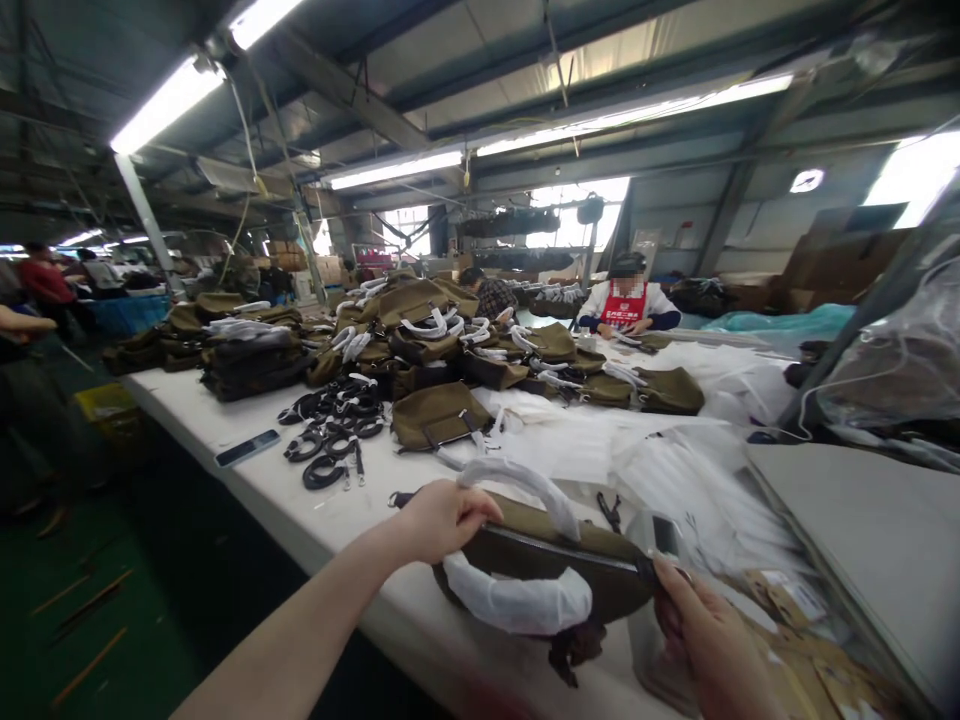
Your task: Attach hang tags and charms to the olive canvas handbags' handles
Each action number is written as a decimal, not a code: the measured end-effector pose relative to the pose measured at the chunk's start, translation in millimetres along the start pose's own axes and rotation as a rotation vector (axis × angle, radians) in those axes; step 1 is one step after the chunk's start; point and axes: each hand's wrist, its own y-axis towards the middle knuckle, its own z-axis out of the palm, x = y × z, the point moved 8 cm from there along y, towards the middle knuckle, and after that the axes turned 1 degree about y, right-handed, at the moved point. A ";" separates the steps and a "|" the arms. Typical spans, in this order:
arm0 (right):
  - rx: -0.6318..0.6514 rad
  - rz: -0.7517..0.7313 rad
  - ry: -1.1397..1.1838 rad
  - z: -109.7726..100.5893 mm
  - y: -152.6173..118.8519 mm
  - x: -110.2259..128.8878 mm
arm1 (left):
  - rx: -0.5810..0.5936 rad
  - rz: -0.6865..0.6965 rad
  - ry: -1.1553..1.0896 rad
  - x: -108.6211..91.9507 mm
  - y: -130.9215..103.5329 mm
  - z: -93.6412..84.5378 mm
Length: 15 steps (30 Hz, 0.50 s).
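An olive-green handbag [615,545] with a metal zipper along its top lies before me at the table's front edge. Its two handles are wrapped in white film; the near handle [517,600] hangs toward me and the far handle [529,480] arches up. With fingers closed, my left hand [442,520] grips the bag's top edge by the left end of the zipper. At the zipper's right end, my right hand [697,610] pinches the bag's corner. A dark brown piece [576,645] dangles below the near handle.
Behind lie piled olive bags [420,320], coiled black straps [330,440] and a phone [247,448]. White plastic sheets [697,480] spread to the right, near brown cardboard tags [795,600]. Across the white table [202,420] sits a person in a red apron [626,305].
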 end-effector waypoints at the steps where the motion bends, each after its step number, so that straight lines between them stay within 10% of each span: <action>1: 0.006 -0.012 -0.001 4.0 0.4 -1.3 | -0.024 0.012 0.033 2.1 -5.1 -4.4; 8: 0.028 -0.027 -0.001 20.9 5.4 -2.1 | -0.158 0.037 0.093 17.7 -39.3 -38.1; 15: 0.000 0.009 -0.051 19.0 14.7 -13.1 | -0.232 -0.203 -0.254 89.7 -55.2 -29.5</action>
